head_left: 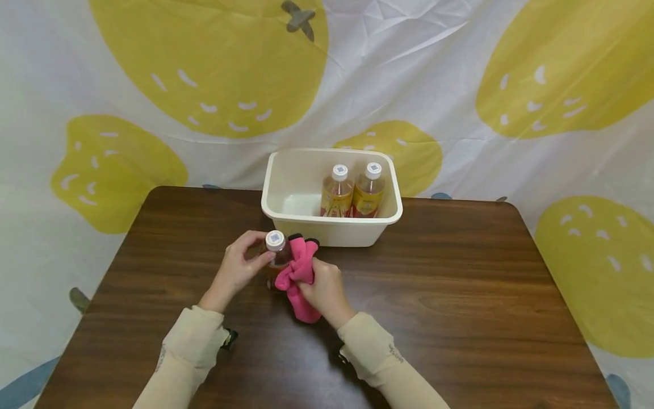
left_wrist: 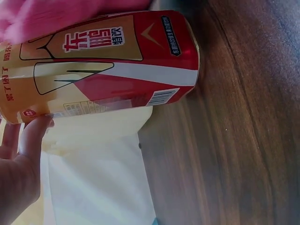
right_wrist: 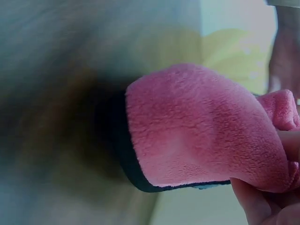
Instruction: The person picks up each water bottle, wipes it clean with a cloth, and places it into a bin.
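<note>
A bottle with a white cap [head_left: 275,241] and a red and gold label [left_wrist: 108,61] stands upright on the wooden table, in front of the white bin. Around its upper part curl the thumb and fingers of my left hand [head_left: 240,266]. My right hand [head_left: 327,287] grips a bunched pink cloth [head_left: 302,278] with dark edging, held against the bottle's right side. In the right wrist view the fluffy cloth [right_wrist: 201,126] hangs from the fingers and fills the middle. The cloth covers part of the bottle in the head view.
The white plastic bin [head_left: 332,232] stands at the table's [head_left: 460,284] back edge. Inside its right half are two bottles, a left one [head_left: 337,196] and a right one [head_left: 368,193], both white-capped with yellow and red labels. A lemon-printed curtain [head_left: 214,62] hangs behind.
</note>
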Demonstrator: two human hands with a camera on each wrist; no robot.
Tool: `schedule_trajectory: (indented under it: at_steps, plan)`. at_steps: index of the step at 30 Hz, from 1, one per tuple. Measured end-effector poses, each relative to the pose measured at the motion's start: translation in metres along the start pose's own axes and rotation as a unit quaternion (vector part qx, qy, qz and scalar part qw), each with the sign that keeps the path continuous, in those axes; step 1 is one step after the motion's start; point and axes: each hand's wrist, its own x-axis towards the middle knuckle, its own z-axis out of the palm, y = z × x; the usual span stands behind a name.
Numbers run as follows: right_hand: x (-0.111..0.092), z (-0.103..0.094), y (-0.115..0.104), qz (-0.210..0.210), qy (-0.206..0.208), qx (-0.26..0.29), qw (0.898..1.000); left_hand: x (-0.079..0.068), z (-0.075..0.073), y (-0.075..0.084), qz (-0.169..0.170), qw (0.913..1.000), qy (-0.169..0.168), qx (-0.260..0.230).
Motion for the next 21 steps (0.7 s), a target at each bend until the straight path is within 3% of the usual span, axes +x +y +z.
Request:
schedule_trajectory:
  at_steps: [5, 11, 16, 21]
  plan:
    - [-0.012, 0.014, 0.017, 0.024, -0.031, -0.017, 0.999, 0.001, 0.004, -0.018, 0.008, 1.0, -0.003, 0.004]
    - [-0.016, 0.023, 0.024, 0.038, -0.045, -0.009, 0.998, 0.0, 0.003, -0.019, 0.007, 1.0, -0.003, 0.007]
    - [-0.01, 0.016, 0.02, 0.023, -0.052, 0.006, 0.998, 0.0, 0.002, -0.019, 0.003, 1.0, -0.002, 0.003]
    - [0.003, -0.004, 0.005, -0.011, -0.029, 0.028, 0.999, 0.0, 0.003, -0.018, 0.001, 1.0, 0.0, -0.001]
